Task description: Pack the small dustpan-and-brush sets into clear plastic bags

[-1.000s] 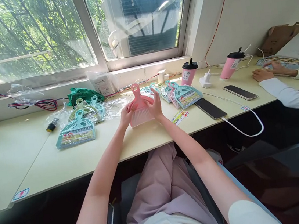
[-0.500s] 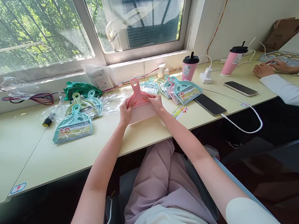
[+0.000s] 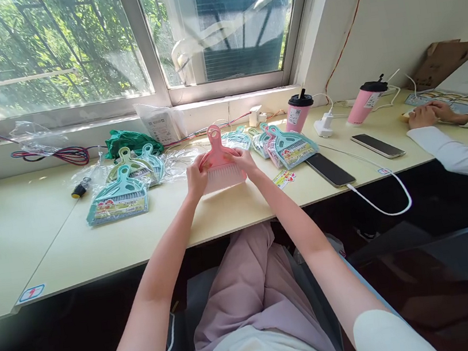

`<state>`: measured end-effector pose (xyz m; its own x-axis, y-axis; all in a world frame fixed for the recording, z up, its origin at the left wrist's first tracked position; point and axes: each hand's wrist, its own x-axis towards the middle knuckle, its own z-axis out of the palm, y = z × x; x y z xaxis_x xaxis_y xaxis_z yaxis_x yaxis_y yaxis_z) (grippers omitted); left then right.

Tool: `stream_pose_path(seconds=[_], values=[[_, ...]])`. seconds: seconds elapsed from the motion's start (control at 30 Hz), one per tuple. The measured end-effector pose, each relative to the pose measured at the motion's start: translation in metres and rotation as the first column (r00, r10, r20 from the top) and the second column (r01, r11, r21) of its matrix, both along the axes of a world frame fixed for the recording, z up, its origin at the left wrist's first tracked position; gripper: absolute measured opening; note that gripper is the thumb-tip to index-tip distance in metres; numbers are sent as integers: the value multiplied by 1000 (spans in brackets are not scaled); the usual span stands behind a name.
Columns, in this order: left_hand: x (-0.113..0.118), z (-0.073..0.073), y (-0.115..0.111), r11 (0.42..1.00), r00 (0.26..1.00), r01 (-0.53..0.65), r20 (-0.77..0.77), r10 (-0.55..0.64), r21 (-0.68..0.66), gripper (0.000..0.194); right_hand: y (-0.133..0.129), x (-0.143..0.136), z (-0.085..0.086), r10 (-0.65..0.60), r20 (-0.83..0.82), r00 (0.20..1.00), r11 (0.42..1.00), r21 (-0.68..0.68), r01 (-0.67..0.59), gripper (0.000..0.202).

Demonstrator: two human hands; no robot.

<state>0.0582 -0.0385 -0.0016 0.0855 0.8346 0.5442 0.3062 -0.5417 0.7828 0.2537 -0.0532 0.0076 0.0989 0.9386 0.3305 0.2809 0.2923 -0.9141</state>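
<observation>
A pink hand brush point(image 3: 218, 155) with pale bristles pointing down is held upright above the table, its looped handle on top. My left hand point(image 3: 197, 177) grips its left side and my right hand point(image 3: 245, 163) its right side, fingers closed round the edges. Whether a dustpan sits behind the brush I cannot tell. To the left lies a teal dustpan and brush set point(image 3: 119, 198) in clear wrap, in front of a green set point(image 3: 126, 158). On the right, another teal set point(image 3: 291, 147) leans over several more. A printed card point(image 3: 284, 178) lies near my right hand.
A black phone point(image 3: 329, 169) on a white cable and a second phone point(image 3: 378, 146) lie to the right. Two pink cups point(image 3: 299, 115) stand behind them. A screwdriver-like tool point(image 3: 81, 188) lies left. Another person's hands point(image 3: 428, 114) rest at the far right.
My view has shifted slightly, so the table sits a little lower in the picture. Both hands keep hold of the pink brush. The other person's hands have moved closer together.
</observation>
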Motion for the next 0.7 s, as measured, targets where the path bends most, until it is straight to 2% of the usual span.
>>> stream_pose_path(seconds=[0.07, 0.17, 0.27, 0.37, 0.6, 0.7], values=[[-1, 3, -2, 1000, 1000, 11, 19, -11, 8, 31, -2, 3, 21, 134, -23, 991, 990, 39, -133, 48], [-1, 6, -4, 999, 999, 33, 40, -34, 10, 30, 2, 5, 56, 341, -24, 940, 937, 91, -337, 68], [0, 5, -5, 999, 998, 45, 35, -46, 21, 30, 15, 3, 76, 396, -5, 918, 912, 114, -393, 65], [-2, 3, -4, 998, 999, 31, 17, -32, 46, 31, 26, -2, 76, 340, -10, 940, 932, 139, -335, 61], [-2, 3, -6, 998, 1000, -3, -10, 3, 63, 29, 32, -17, 55, 120, -86, 989, 968, 229, -98, 60], [-1, 4, -8, 997, 999, -21, -27, 23, 78, 30, 38, -21, 52, 128, -84, 988, 968, 228, -106, 59]])
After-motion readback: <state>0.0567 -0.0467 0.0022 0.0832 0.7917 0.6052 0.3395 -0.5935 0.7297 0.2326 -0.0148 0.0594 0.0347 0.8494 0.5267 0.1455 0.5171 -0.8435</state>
